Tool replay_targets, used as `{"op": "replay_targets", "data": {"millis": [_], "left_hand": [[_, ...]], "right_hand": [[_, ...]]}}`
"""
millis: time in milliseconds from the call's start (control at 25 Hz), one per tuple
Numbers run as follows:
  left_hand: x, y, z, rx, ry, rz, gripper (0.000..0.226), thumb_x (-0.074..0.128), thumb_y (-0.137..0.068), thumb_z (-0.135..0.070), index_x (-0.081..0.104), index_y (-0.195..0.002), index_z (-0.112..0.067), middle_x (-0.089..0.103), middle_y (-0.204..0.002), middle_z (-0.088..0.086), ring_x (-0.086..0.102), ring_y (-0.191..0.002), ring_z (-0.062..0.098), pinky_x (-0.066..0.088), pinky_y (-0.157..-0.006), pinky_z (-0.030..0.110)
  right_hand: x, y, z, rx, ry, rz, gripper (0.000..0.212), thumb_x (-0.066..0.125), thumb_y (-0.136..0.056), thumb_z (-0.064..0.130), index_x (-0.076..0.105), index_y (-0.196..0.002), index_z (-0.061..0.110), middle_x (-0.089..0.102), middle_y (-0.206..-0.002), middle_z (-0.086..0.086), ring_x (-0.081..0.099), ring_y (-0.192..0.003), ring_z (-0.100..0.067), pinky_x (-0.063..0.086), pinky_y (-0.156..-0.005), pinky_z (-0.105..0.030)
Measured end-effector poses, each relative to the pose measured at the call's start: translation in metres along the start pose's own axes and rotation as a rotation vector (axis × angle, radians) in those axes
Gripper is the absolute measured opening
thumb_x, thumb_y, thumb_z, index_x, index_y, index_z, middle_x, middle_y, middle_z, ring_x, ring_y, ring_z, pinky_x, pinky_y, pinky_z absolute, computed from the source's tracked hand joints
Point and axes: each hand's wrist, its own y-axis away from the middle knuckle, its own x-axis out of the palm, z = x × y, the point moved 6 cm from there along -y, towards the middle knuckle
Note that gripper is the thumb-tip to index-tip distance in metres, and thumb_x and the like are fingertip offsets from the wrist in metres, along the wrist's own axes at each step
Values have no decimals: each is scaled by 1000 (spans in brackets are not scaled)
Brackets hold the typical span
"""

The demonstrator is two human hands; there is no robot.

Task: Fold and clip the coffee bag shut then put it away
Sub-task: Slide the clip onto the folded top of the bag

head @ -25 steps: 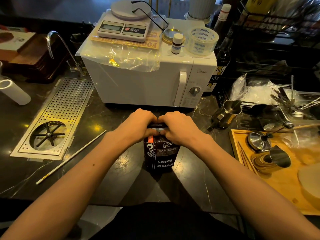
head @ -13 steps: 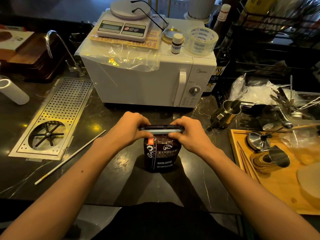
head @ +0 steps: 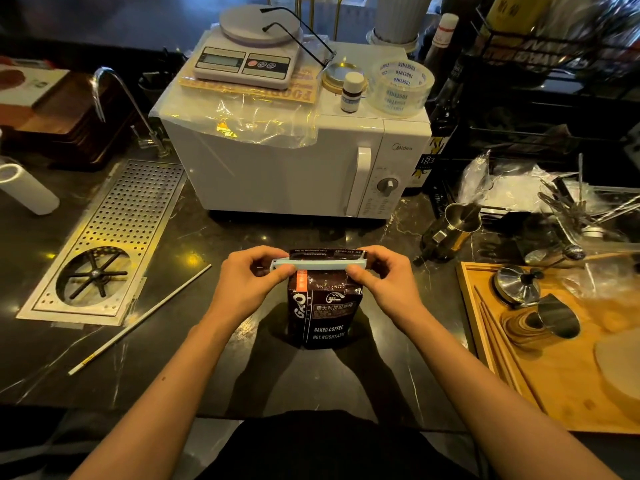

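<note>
A dark brown coffee bag (head: 323, 313) with white lettering stands upright on the black marble counter (head: 194, 244), just in front of me. Its top is folded over, and a long pale blue clip (head: 320, 264) lies across the fold. My left hand (head: 251, 277) pinches the clip's left end and my right hand (head: 384, 277) pinches its right end, thumbs on the near side. The bag's folded top edge shows just above the clip.
A white microwave (head: 277, 174) stands behind the bag, carrying a scale (head: 247, 57) and a tape roll (head: 400, 88). A perforated drain tray (head: 138, 216) lies at left with a white stick (head: 138, 323). A steel pitcher (head: 453, 230) and wooden tray (head: 554, 386) sit at right.
My hands have moved apart from the middle of the bag's top to its two ends, uncovering the pale blue clip across the fold. The bag stays in place.
</note>
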Motion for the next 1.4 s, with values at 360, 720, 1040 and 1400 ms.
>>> {"op": "replay_targets", "data": {"millis": [360,720,1040,1400], "left_hand": [[24,-28,-41,275,-423,336,32,75,-81,-32,70,-108,-15,62,-92,-5,60,-86,12,45,-73,23],[11,-22,-26,162,-278,194,33,80,-73,-35,73,-101,-19,70,-90,-7,63,-85,5,46,-72,18],[6,-6,-9,56,-98,72,33,81,-74,-27,72,-105,-19,71,-99,-5,65,-95,7,52,-80,22],[17,-13,-48,344,-232,105,14,73,-83,-25,75,-95,-18,67,-86,-4,63,-83,6,50,-72,22]], "right_hand": [[28,-27,61,-318,781,443,32,70,-84,30,65,-113,17,61,-101,1,56,-95,-15,48,-81,-31],[11,-17,46,-190,535,260,34,74,-82,25,68,-114,15,69,-108,-3,61,-98,-13,48,-85,-27],[-7,-2,20,-24,169,58,25,73,-81,6,70,-103,19,71,-90,-4,68,-88,-20,58,-85,-42],[13,-10,59,-325,463,171,10,66,-88,24,70,-96,21,66,-91,3,62,-88,-11,54,-79,-37]]}}
